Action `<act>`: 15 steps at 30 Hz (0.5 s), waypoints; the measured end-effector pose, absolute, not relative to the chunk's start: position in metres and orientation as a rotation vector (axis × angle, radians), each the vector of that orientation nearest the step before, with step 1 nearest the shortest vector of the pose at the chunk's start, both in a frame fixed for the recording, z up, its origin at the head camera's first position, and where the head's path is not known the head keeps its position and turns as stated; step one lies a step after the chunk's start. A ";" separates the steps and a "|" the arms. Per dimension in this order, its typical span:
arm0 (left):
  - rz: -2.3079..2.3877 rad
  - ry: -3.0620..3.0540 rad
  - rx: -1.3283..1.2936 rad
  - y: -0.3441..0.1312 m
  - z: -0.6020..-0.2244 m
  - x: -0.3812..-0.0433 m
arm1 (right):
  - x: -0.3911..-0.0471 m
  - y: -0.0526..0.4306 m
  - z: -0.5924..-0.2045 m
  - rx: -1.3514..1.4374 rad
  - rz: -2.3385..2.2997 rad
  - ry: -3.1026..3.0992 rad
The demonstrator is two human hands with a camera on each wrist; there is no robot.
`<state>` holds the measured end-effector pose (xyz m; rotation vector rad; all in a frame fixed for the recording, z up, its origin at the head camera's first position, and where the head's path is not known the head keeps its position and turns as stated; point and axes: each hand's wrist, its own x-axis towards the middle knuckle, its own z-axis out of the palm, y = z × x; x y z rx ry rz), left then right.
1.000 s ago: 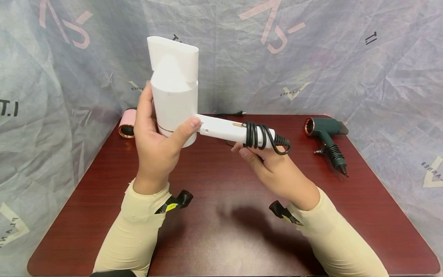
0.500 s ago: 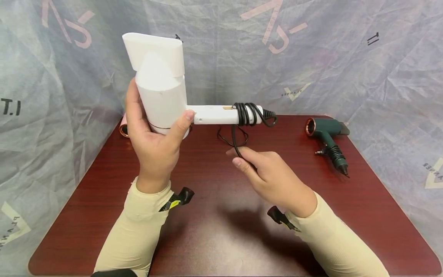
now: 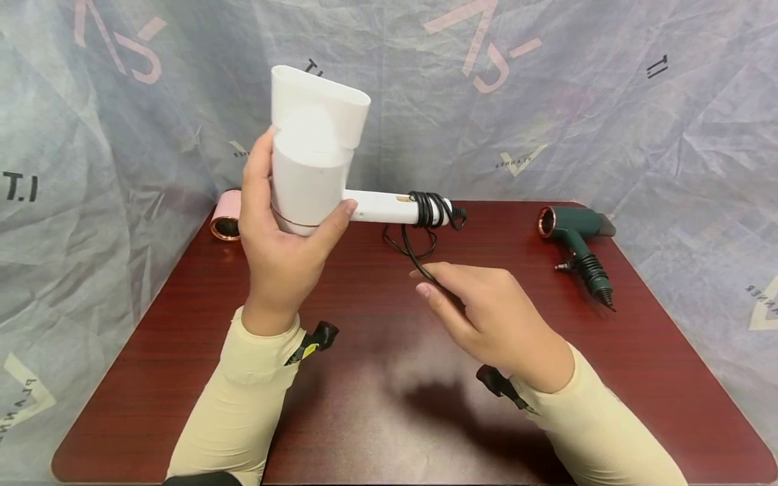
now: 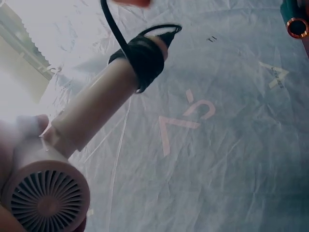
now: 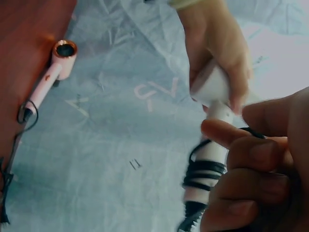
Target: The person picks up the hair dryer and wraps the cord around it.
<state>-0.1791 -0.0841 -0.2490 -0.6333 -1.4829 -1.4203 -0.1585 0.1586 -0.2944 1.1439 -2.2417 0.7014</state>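
My left hand grips the barrel of a white hair dryer and holds it up above the table, its flat nozzle pointing upward. The dryer's handle extends to the right, with several turns of black cord wound round its end. From the winding a length of cord runs down to my right hand, which pinches it between thumb and fingers. In the left wrist view the slotted rear grille of the dryer faces the camera. The right wrist view shows the curled fingers beside the wound handle.
A pink hair dryer lies at the back left of the dark red table, partly behind my left hand. At the back right lies a green hair dryer with its cord wrapped round the handle. Grey printed fabric hangs round the table.
My right hand has moved from beneath the handle's end downward, drawing out a length of cord. The dryer swung left, then back right, tilting as my left hand turned.
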 end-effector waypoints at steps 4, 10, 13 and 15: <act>-1.338 -1.614 -0.622 -0.084 -0.249 -0.176 | -0.162 0.165 -0.290 1.107 0.711 -2.163; -1.231 -1.801 -0.632 -0.090 -0.260 -0.185 | -0.167 0.171 -0.285 1.069 0.694 -2.122; -1.221 -1.827 -0.666 -0.093 -0.267 -0.192 | -0.170 0.174 -0.284 1.055 0.723 -2.135; -1.221 -1.836 -0.687 -0.094 -0.269 -0.194 | -0.173 0.177 -0.284 1.044 0.744 -2.143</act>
